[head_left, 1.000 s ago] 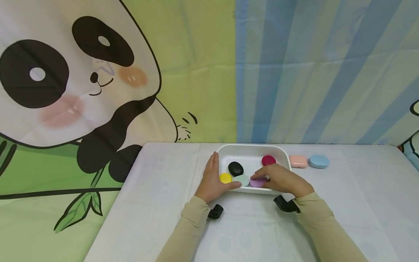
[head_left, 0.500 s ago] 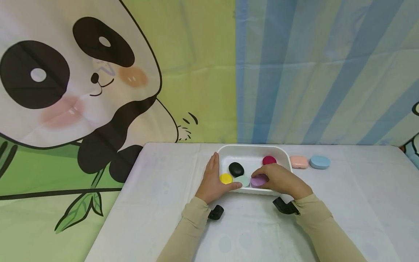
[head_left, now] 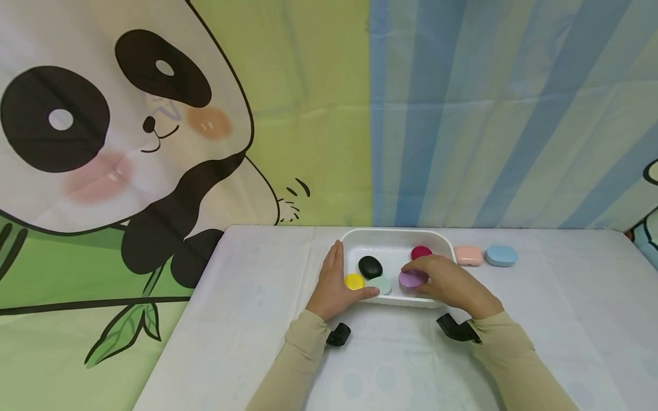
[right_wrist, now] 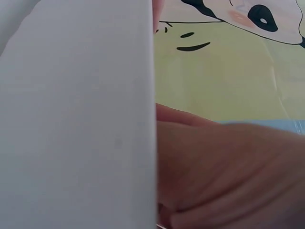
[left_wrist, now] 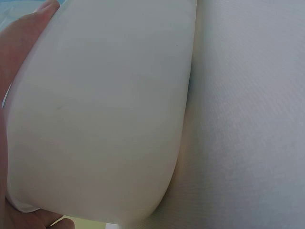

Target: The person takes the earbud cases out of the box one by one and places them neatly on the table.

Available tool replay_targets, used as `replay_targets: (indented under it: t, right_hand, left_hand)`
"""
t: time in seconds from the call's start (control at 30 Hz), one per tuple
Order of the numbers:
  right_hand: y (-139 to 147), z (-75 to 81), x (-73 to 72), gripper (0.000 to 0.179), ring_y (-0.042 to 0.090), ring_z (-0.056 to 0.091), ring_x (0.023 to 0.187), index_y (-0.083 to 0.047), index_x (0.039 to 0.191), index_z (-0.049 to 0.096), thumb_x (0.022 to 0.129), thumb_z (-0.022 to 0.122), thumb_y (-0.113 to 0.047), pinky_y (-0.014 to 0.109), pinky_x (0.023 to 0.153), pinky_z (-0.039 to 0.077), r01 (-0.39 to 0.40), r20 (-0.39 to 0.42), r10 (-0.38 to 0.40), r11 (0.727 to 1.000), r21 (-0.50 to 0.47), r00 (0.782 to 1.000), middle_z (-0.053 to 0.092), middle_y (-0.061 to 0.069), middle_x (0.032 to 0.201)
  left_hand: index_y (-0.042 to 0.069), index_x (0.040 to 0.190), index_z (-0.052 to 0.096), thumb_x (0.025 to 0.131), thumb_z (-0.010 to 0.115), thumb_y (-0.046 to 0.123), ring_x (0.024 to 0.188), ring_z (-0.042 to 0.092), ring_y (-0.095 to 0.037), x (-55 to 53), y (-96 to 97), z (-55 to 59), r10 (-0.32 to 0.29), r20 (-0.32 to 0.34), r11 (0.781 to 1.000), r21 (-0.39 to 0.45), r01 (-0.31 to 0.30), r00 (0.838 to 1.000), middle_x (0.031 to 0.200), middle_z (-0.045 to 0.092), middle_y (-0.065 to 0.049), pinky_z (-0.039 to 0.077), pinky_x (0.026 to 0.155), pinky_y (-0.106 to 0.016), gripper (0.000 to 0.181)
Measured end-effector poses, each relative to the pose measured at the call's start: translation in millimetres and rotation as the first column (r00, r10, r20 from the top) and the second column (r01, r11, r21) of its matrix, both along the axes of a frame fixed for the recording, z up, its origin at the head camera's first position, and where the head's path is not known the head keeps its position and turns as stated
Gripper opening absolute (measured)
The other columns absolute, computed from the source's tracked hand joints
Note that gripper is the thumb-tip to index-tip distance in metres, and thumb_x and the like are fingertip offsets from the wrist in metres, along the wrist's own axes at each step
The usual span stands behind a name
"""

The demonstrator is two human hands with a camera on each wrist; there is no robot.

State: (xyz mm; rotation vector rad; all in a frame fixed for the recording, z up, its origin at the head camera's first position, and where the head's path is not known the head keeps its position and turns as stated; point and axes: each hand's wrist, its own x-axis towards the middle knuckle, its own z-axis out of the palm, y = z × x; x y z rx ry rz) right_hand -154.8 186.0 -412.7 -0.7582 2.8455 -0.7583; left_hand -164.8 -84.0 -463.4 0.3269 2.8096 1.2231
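Inside the white tray (head_left: 393, 260), toward its front right, pinches the purple disc (head_left: 413, 278) with the right hand (head_left: 454, 283), fingers at the back edge and thumb nearer the front. Cannot tell whether lifted or resting on the tray floor; hidden by the tray wall in the right wrist view. Looks smooth and rigid, so probably light, stiff and not fragile, yet apt to skid if squeezed off-center. Best held across the middle by 2 opposite edges. With the left hand (head_left: 336, 285), holds the front left corner of the tray, thumb over the front rim, fingers along the left end; probably a light shell, prone to slide without that bracing. Shares the tray with 4 more pieces: crimson disc (head_left: 421, 252) behind, pale green disc (head_left: 380, 284) beside the left thumb, yellow disc (head_left: 354, 281) in the left front corner, black disc (head_left: 370, 267) behind those last 2. Continues outside, on the white table (head_left: 277, 262), with a pink block (head_left: 468, 256) just beside the right end and a blue oval (head_left: 501, 256) right of that.
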Motion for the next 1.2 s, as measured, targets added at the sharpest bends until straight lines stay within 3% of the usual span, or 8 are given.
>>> replay_targets:
  t: [0.3, 0.57, 0.77, 0.97, 1.2]
  right_hand:
    - [13.3, 1.7, 4.3, 0.034, 0.016, 0.062, 0.089, -0.009, 0.106, 0.07, 0.077, 0.086, -0.001, 0.04, 0.083, 0.056, -0.028, -0.14, 0.024, 0.999, -0.027, 0.99, 0.067, -0.004, 0.096]
    - [20.9, 2.7, 3.3, 0.038, 0.013, 0.062, 0.088, -0.01, 0.109, 0.07, 0.076, 0.085, 0.002, 0.039, 0.079, 0.056, -0.046, -0.237, 0.034, 0.998, -0.045, 0.971, 0.068, -0.005, 0.1]
    - [29.6, 4.4, 6.4, 0.043, 0.027, 0.065, 0.104, -0.004, 0.12, 0.069, 0.079, 0.083, 0.001, 0.047, 0.088, 0.055, -0.005, -0.255, -0.006, 0.999, -0.043, 0.967, 0.07, 0.008, 0.115]
    - [39.7, 6.6, 11.3, 0.048, 0.04, 0.057, 0.116, 0.001, 0.129, 0.062, 0.084, 0.079, -0.001, 0.056, 0.096, 0.05, 0.087, -0.208, -0.094, 0.995, -0.041, 0.974, 0.064, 0.02, 0.124]
    - [51.7, 12.4, 14.4, 0.049, 0.041, 0.055, 0.118, 0.003, 0.131, 0.058, 0.086, 0.077, -0.001, 0.057, 0.094, 0.051, 0.104, -0.223, -0.11, 0.994, -0.035, 0.969, 0.061, 0.023, 0.126]
  left_hand:
    - [0.015, 0.163, 0.004, 0.066, 0.081, 0.072, 0.153, 0.009, -0.022, 0.5, 0.1, 0.6, -0.001, 0.004, 1.0, -0.001, 0.001, 1.0, 0.169, 0.005, -0.006, 0.02, 0.121, -0.046, 0.136]
    - [0.015, 0.163, 0.004, 0.067, 0.08, 0.072, 0.154, 0.009, -0.022, 1.4, 0.4, 1.2, -0.001, 0.005, 1.0, -0.003, 0.001, 1.0, 0.169, 0.005, -0.006, 0.02, 0.121, -0.046, 0.136]
    - [0.014, 0.163, 0.004, 0.067, 0.08, 0.071, 0.154, 0.008, -0.022, 1.4, 0.0, 2.4, -0.003, 0.002, 1.0, -0.011, 0.003, 1.0, 0.169, 0.004, -0.006, 0.019, 0.122, -0.045, 0.135]
    - [0.014, 0.163, 0.003, 0.068, 0.081, 0.07, 0.154, 0.008, -0.021, 1.3, -0.5, 2.4, -0.006, 0.006, 1.0, -0.012, 0.006, 1.0, 0.169, 0.004, -0.006, 0.018, 0.122, -0.044, 0.135]
    - [0.014, 0.163, 0.003, 0.068, 0.082, 0.069, 0.154, 0.008, -0.021, 1.2, -0.5, 2.1, -0.009, 0.003, 1.0, -0.007, 0.009, 1.0, 0.169, 0.004, -0.006, 0.019, 0.122, -0.044, 0.135]
